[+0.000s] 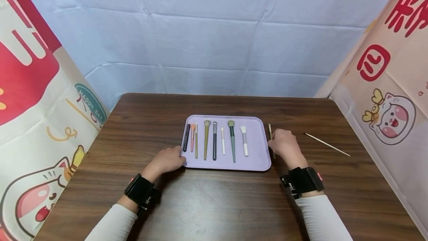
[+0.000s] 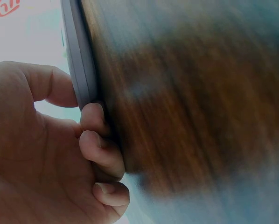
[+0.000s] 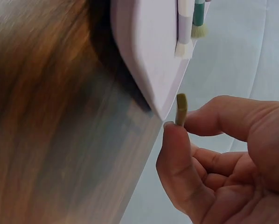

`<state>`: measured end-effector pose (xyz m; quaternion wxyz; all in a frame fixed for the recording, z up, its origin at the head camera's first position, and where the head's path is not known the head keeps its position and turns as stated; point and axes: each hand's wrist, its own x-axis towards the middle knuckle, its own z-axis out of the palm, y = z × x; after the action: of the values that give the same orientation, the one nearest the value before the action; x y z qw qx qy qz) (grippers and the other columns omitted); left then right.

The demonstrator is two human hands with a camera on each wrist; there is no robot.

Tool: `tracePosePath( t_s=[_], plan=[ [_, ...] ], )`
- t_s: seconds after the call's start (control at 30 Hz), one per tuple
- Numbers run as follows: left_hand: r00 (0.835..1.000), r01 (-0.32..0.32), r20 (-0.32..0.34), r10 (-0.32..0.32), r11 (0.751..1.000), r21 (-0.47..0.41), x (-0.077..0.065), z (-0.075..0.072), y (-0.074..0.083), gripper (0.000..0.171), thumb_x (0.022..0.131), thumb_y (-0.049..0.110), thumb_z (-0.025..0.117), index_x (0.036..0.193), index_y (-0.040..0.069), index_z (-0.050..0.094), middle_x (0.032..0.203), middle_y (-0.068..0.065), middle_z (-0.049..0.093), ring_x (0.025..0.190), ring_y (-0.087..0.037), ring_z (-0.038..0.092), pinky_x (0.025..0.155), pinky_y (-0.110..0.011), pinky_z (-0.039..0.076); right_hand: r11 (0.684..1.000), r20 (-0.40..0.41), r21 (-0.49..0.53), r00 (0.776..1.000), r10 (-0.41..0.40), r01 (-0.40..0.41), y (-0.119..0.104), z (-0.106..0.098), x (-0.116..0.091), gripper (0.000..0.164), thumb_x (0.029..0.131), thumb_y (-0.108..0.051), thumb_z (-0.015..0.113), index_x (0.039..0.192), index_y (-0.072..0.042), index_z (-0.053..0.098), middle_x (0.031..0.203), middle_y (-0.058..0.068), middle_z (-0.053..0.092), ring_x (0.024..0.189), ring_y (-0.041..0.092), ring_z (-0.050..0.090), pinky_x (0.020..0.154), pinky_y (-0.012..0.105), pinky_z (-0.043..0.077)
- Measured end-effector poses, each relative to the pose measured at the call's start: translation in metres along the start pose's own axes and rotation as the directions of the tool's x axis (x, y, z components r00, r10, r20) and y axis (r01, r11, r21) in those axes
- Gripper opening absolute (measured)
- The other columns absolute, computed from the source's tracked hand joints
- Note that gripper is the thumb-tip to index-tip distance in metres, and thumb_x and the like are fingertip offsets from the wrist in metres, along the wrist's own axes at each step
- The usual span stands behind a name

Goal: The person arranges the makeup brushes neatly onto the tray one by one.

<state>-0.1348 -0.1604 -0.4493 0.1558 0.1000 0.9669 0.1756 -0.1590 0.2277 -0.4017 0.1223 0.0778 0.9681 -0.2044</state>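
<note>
A lilac tray carries several makeup brushes laid side by side, among them a green-handled brush and a white-handled brush. At the tray's lower left corner, my left hand pinches the rim; the left wrist view shows its thumb and curled fingers at the tray's edge. Just beyond the right rim, my right hand pinches a slim olive-gold makeup brush between thumb and forefinger. The same brush stands out past those fingers in the head view, partly hidden by the hand.
A thin pale stick with a dark tip lies slanted on the brown wooden table, right of my right hand. A pale blue cloth hangs behind the table, and printed sheets flank it on both sides.
</note>
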Motion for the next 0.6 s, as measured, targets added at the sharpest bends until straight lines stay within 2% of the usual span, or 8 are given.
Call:
tracePosePath(
  t_s=[0.2, 0.37, 0.47, 0.6],
  plan=[
    [1.0, 0.0, 0.001, 0.0, 1.0, 0.009, 0.001, 0.001, -0.001, 0.025, 0.091, 0.026, 0.055, 0.101, 0.004, 0.061, 0.088, -0.01, 0.063, 0.075, -0.024, 0.056, 0.073, -0.042, 0.047, 1.0, 0.008, -0.007, 1.0, -0.004, 0.004, -0.009, 0.003, 0.002, 0.018, 0.095, -0.013, 0.059, 0.081, -0.002, 0.057, 0.073, 0.01, 0.056, 0.066, 0.024, 0.055, 0.056, 0.032, 0.042],
    [1.0, 0.008, 0.004, -0.008, 1.0, 0.005, 0.002, 0.001, -0.001, 0.027, 0.092, 0.027, 0.056, 0.104, 0.004, 0.062, 0.09, -0.01, 0.064, 0.076, -0.023, 0.056, 0.074, -0.042, 0.048, 1.0, 0.006, -0.019, 1.0, -0.017, 0.017, -0.016, 0.007, 0.003, 0.013, 0.093, -0.012, 0.06, 0.092, 0.001, 0.062, 0.083, 0.014, 0.061, 0.074, 0.027, 0.059, 0.059, 0.033, 0.045],
    [1.0, 0.002, 0.0, -0.002, 1.0, 0.004, 0.001, 0.0, 0.0, 0.027, 0.091, 0.027, 0.056, 0.104, 0.004, 0.062, 0.09, -0.011, 0.064, 0.077, -0.023, 0.056, 0.074, -0.043, 0.048, 1.0, 0.008, -0.016, 1.0, -0.019, 0.019, -0.02, 0.01, 0.003, 0.011, 0.091, -0.011, 0.059, 0.089, 0.0, 0.061, 0.08, 0.014, 0.059, 0.072, 0.027, 0.059, 0.057, 0.033, 0.045],
    [1.0, -0.006, -0.003, 0.006, 1.0, 0.006, 0.001, 0.0, 0.0, 0.026, 0.091, 0.026, 0.055, 0.104, 0.004, 0.061, 0.09, -0.01, 0.064, 0.076, -0.023, 0.056, 0.074, -0.043, 0.048, 1.0, 0.013, -0.018, 1.0, -0.016, 0.016, -0.026, 0.012, 0.003, 0.015, 0.091, -0.01, 0.058, 0.078, -0.003, 0.058, 0.073, 0.012, 0.056, 0.068, 0.026, 0.057, 0.055, 0.032, 0.044]
  ],
)
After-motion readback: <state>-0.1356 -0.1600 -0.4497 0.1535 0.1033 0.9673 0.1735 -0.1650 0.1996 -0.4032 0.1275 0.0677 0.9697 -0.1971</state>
